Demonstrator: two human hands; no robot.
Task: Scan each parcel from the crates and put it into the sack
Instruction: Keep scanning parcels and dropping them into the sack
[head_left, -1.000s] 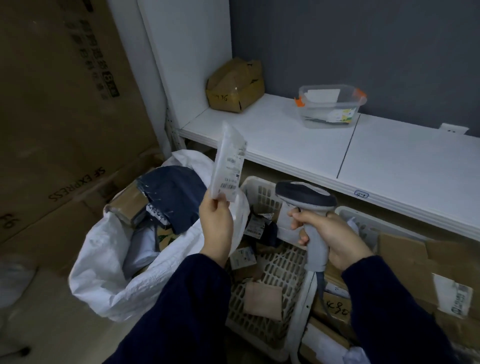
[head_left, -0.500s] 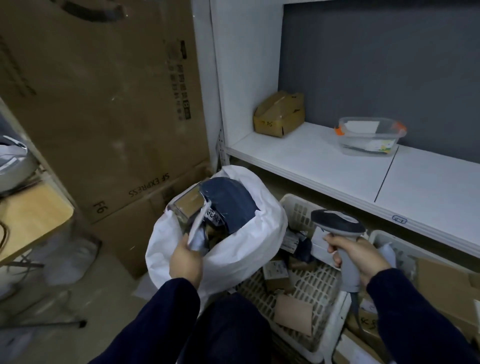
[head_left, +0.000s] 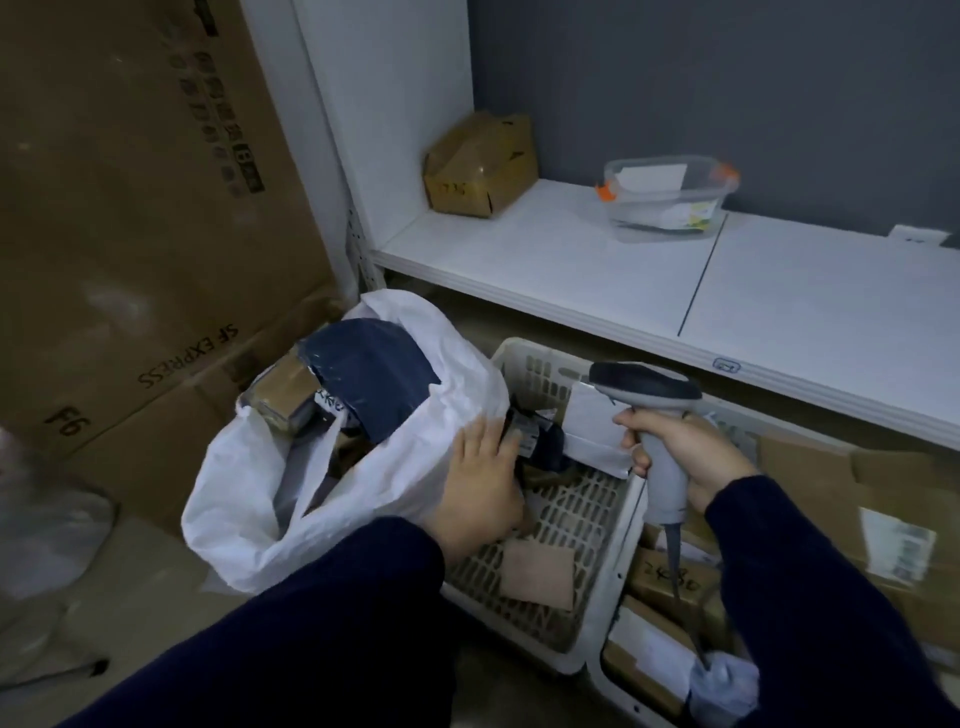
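A white sack (head_left: 260, 493) stands open on the floor, holding a dark blue parcel (head_left: 374, 374) and a brown box (head_left: 283, 395). To its right is a white lattice crate (head_left: 571, 514) with a dark labelled parcel (head_left: 540, 441), a white parcel (head_left: 592, 421) and a tan flat parcel (head_left: 537, 574). My left hand (head_left: 483, 483) reaches over the sack's edge into the crate, its fingers lying on the dark labelled parcel; the thumb is hidden. My right hand (head_left: 675, 452) grips a grey barcode scanner (head_left: 644, 387) upright above the crate.
A second crate (head_left: 597, 660) at the right holds cardboard boxes (head_left: 670, 582). Above runs a white shelf (head_left: 571, 260) with a crumpled cardboard box (head_left: 480, 166) and a clear plastic container (head_left: 670, 202). Large cardboard cartons (head_left: 130, 234) stand at the left.
The flat white parcel my left hand held up went down into the sack and was let go. That hand has since moved right into the crate onto the dark parcel. The scanner stayed put.
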